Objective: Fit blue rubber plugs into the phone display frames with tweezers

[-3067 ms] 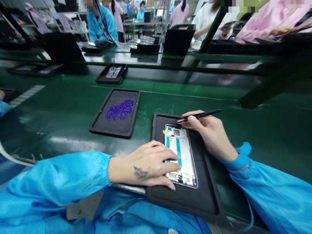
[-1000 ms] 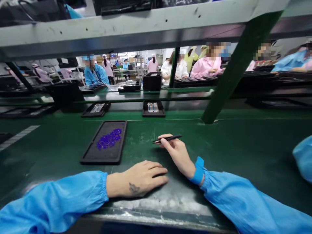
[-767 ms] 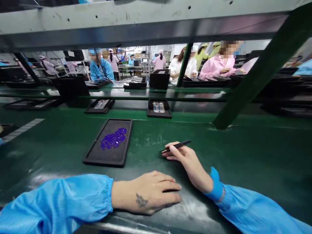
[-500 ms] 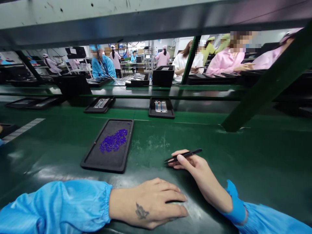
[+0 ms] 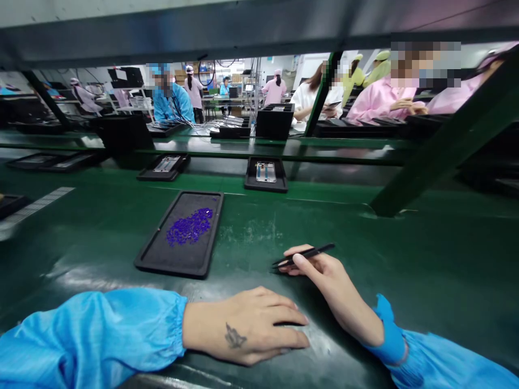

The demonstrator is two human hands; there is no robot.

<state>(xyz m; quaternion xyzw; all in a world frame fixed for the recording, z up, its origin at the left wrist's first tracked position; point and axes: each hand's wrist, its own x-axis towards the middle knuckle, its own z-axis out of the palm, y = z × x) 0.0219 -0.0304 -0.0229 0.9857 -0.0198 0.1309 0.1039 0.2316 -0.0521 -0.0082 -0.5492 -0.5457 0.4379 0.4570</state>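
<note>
My left hand [image 5: 251, 327] lies flat, palm down, on the green bench surface [image 5: 405, 259] near its front edge, fingers stretched out and holding nothing. My right hand [image 5: 328, 275] rests just beyond it and pinches black tweezers [image 5: 303, 255], their tips pointing left. A black tray [image 5: 162, 259] with a heap of small purple parts [image 5: 189, 227] sits to the left of the tweezers. Farther back on the conveyor belt, a black tray [image 5: 279, 183] carries a phone frame [image 5: 266, 172].
Another black tray with a phone frame [image 5: 165, 164] sits on the belt at back left. A slanted green strut [image 5: 438, 146] comes down at right. A shelf beam [image 5: 243, 27] runs overhead. Other workers in blue [image 5: 172, 102] and pink [image 5: 377, 100] sit beyond the far shelf.
The tray with the phone frame that lay under my hands three seconds ago is gone from in front of me. In the last second my hands stayed put; only the view shifted slightly.
</note>
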